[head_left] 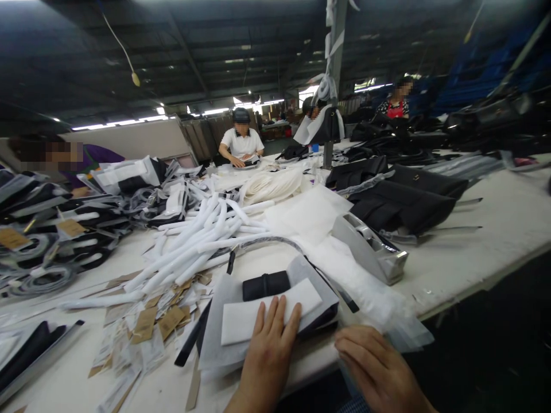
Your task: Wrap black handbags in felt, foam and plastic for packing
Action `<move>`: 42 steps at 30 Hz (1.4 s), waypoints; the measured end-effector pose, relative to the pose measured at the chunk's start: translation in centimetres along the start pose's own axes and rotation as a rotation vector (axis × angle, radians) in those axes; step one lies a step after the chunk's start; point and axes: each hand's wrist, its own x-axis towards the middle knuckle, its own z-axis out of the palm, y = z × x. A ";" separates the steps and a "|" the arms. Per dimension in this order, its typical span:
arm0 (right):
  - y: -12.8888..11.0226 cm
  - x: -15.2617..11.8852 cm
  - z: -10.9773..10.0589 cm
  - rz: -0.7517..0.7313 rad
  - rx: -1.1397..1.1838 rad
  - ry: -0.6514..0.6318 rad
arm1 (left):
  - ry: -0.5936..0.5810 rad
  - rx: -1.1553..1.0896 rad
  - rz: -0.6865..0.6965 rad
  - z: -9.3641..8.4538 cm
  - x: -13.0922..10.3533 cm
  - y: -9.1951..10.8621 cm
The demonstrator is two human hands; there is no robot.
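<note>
A black handbag [318, 324] lies on the table in front of me, with white tissue paper [215, 347] spread over it. On the paper rest a folded white foam sheet [241, 321] and a small black rolled piece with a band [267, 285]. My left hand [269, 350] presses flat on the foam sheet, fingers stretched out. Close to the bag's right corner, at the table edge, my right hand [374, 361] has its fingers bent and pressed together; what is in them, if anything, is hidden. A plastic-wrapped strap [275, 241] arches behind the bag.
A grey tape dispenser [365, 246] stands behind right, beside crumpled white wrapping [357, 287]. White foam tubes [202, 235] and brown tags [146, 324] lie left. Black bags [400, 201] are piled right. A co-worker [241, 140] sits across the table; other people are farther off.
</note>
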 end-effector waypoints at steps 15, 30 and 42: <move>-4.1 1.4 1.6 0.974 1.197 -0.087 | 0.033 -0.116 -0.024 -1.1 0.0 -0.8; 1.7 1.0 2.7 0.204 -0.044 -0.169 | 0.034 -0.256 -0.356 -4.5 0.9 -6.2; -1.5 2.4 4.1 0.085 -0.018 -0.291 | 0.163 -0.188 -0.302 -3.9 1.4 -5.6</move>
